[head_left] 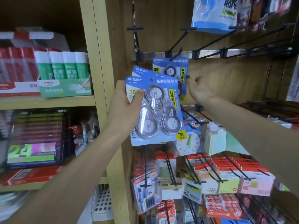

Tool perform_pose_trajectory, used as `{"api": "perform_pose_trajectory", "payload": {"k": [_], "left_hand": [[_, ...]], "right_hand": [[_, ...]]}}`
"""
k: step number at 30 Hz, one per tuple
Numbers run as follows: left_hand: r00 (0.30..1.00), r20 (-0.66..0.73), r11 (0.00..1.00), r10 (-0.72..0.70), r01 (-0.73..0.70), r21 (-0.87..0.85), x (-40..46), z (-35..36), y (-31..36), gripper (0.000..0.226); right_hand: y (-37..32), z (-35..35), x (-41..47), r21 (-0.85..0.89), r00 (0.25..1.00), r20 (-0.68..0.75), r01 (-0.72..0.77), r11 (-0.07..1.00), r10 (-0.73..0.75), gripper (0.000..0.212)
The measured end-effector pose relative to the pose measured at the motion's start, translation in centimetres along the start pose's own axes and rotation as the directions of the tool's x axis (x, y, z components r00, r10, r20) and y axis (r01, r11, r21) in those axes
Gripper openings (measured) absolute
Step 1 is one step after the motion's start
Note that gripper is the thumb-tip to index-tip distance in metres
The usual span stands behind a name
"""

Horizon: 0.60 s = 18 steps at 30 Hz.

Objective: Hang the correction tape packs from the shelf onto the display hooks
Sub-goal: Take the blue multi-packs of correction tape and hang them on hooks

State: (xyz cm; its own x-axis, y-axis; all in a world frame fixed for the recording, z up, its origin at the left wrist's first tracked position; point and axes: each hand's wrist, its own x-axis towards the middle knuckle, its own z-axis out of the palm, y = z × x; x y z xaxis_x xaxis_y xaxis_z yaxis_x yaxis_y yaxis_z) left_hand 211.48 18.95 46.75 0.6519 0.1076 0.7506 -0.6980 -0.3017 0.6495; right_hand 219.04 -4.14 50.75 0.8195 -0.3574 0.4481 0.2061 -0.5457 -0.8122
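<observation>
Closest in, the left hand (127,101) grips the front correction tape pack (155,110) by its left edge, thumb pressed on the card face, fingers wrapped behind; a second pack (142,71) peeks out directly behind it, so at least two are held up in front of the wooden upright. Just beyond, the right hand (200,89) reaches in with fingers loosely spread, holding nothing, fingertips at the right edge of the hung pack (171,68). That pack hangs from the black display hook (178,51) on the rail, so by my read one is up and at least these two are left to go. The hook looks to have room along its length. Further right, more hooks (215,41) jut out bare; off to the left, glue sticks (63,65) sit on the shelf (48,101)
</observation>
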Motion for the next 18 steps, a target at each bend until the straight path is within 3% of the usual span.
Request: {"api": "perform_pose_trajectory", "payload": {"k": [1,3,6,8,10,14,18], "left_hand": [[1.0,-0.007,1.0,-0.002,0.002,-0.007,0.1,0.2,0.1,0.005],[1.0,-0.013,0.999,-0.014,0.014,-0.033,0.2,0.7,0.2,0.004],[0.998,-0.01,0.996,-0.056,0.055,-0.073,0.3,1.6,0.5,0.005],[0.996,-0.012,0.992,-0.086,0.085,-0.09,0.3,2.3,0.9,0.01],[0.994,0.001,0.987,-0.108,0.107,-0.116,0.2,2.9,1.4,0.01],[0.987,0.022,0.979,-0.159,0.16,-0.128,0.2,3.4,2.0,0.019],[0.986,0.011,0.984,-0.168,0.168,-0.064,0.0,3.3,2.6,0.028]], "right_hand": [[-0.2,-0.6,-0.9,0.159,1.0,0.018,-0.013,0.987,0.01,0.047],[-0.8,-1.7,-3.2,0.42,0.981,0.192,-0.114,0.9,0.035,0.042],[-1.0,-2.8,-6.2,0.432,0.893,0.447,-0.159,0.888,-0.058,0.04],[-0.4,-2.7,-7.6,0.377,0.848,0.522,-0.132,0.917,-0.093,0.065],[0.3,-2.8,-7.9,0.381,0.87,0.486,-0.125,0.916,-0.084,0.082],[0.3,-4.3,-8.6,0.494,0.887,0.43,-0.076,0.866,-0.167,0.035],[0.7,-5.3,-9.1,0.538,0.941,0.302,-0.034,0.842,-0.155,0.028]]}}
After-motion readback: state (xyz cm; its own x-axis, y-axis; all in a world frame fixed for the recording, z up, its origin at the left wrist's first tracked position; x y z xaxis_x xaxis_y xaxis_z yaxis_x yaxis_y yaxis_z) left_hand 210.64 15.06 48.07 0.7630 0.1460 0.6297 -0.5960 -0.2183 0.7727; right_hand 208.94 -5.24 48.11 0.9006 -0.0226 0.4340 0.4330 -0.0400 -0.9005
